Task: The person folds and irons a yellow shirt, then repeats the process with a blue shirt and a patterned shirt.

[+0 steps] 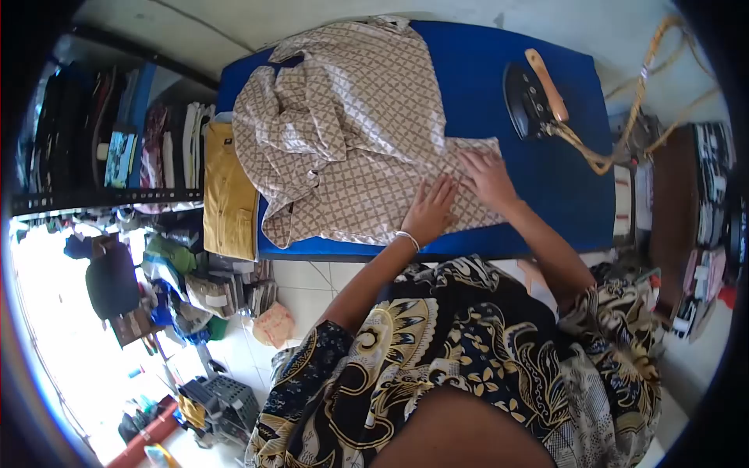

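Observation:
A beige garment (367, 101) with a brown lattice pattern lies across the left and middle of a blue-covered table (476, 70). Its upper left part is bunched in folds, while the part nearest me is spread flatter. My left hand (431, 210) rests flat on the lower part of the cloth, fingers extended. To its right, my right hand (488, 179) lies on the cloth near its right edge, fingers spread. Neither hand grips anything. An iron (527, 101) with a wooden handle rests on the blue cover at the right, away from both hands.
A folded mustard garment (226, 191) lies at the table's left end. A tan cord (636, 109) loops from the iron to the right. Shelves of clothes (70, 132) stand at left, more clothes (710, 187) at right. A grey crate (226, 402) is on the floor.

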### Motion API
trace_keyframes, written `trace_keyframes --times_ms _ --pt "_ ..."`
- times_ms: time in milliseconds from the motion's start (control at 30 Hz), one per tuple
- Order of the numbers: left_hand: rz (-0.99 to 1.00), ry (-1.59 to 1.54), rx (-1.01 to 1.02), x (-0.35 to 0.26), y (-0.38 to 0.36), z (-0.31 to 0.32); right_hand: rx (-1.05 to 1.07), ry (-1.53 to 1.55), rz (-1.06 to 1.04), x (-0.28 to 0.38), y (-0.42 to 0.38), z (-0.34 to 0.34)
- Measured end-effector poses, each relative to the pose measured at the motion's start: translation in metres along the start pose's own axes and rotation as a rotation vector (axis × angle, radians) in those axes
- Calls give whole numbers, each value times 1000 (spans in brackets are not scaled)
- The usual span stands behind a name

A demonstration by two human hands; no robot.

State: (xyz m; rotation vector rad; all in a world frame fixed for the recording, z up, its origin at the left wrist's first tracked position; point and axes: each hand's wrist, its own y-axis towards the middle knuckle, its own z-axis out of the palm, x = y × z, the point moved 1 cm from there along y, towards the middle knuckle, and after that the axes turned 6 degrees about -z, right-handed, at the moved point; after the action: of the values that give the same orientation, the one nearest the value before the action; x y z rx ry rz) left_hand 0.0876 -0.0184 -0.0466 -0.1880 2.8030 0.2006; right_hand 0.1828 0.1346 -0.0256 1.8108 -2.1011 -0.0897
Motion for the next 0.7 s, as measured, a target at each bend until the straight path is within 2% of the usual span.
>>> trace_keyframes --times_ms 33,100,133,167,200,267,300,367,400,433,467,533,567,600,633,667,700 --pt "-16 7 65 1 -3 2 73 -4 76 -22 1 -7" --pt "-43 -37 80 7 -9 -4 -74 -247 253 -47 36 -74" --pt "-29 -85 95 10 -11 -12 -45 -398 485 -78 49 -91" --pt "-177 -68 44 14 -14 -28 -87 -402 532 -107 50 -99" --pt "-301 -117 -93 31 -22 -32 -133 -408 586 -136 48 -101" --pt "-526 -87 -298 68 -39 -58 -30 -261 873 -179 41 -78" --pt "-586 -21 -372 91 -49 -67 -32 -255 866 -192 41 -79" --pt "-691 69 -511 131 -55 -87 -135 837 1196 -204 50 -87" --pt "-732 95 -571 148 -55 -100 -162 962 1093 -187 49 -91" --pt "-740 84 -512 169 -54 -107 -124 902 1137 -159 55 -100" --pt "-730 83 -534 191 -46 -111 -91 843 1181 -127 64 -109" --pt "-610 295 -394 229 -35 -109 37 762 1067 -67 67 -128" --pt "-517 105 -286 231 -23 -126 111 750 1001 -41 67 -132" --pt "-500 95 -289 244 -18 -123 206 694 965 -5 69 -130" --pt "-391 280 -42 258 -10 -113 294 633 925 24 71 -128" --pt "-279 462 204 268 -5 -101 440 574 786 39 66 -112" --pt "-369 245 268 276 -7 -92 591 516 649 53 55 -89"
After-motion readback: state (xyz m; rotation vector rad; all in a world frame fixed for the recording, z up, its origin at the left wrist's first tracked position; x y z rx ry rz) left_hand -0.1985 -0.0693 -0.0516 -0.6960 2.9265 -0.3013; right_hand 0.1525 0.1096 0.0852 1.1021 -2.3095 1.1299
